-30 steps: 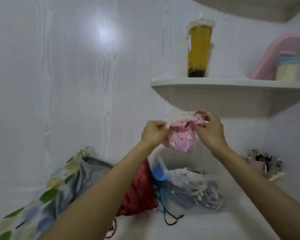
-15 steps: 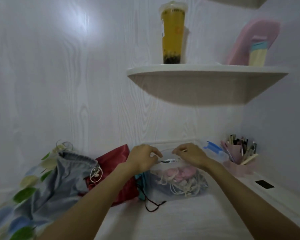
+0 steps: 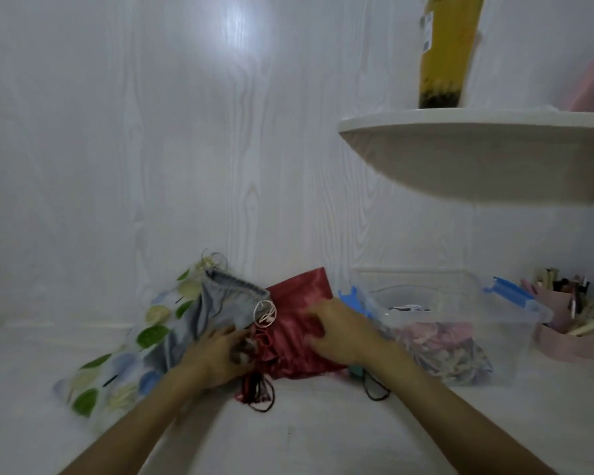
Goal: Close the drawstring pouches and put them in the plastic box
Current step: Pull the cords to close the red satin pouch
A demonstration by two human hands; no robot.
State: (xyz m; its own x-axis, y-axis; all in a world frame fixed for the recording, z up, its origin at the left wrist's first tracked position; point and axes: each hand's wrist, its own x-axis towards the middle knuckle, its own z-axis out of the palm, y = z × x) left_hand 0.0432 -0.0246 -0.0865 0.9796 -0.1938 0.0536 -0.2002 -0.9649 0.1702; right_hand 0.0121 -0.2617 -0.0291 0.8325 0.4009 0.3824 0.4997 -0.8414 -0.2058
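While both hands work low at the six o'clock centre of the desk, the leaf-print pouch (image 3: 124, 354) lies furthest left, at about eight o'clock, with a grey pouch (image 3: 216, 303) overlapping it. Left hand (image 3: 216, 354) rests at the gathered mouth of the red pouch (image 3: 299, 323), fingers bent onto the dark red cords (image 3: 258, 392); whether it pinches them or only presses cannot be told through the blur. Right hand (image 3: 340, 330) lies on the red cloth, fingers curled, seemingly bunching fabric. Red pouch's long axis runs from mouth at seven o'clock to its far corner at one o'clock. Left hand is nearer the cords, so the closing pull likely falls to it. Plastic box (image 3: 501, 337) sits at three o'clock, just beside the right hand, pouches already inside.
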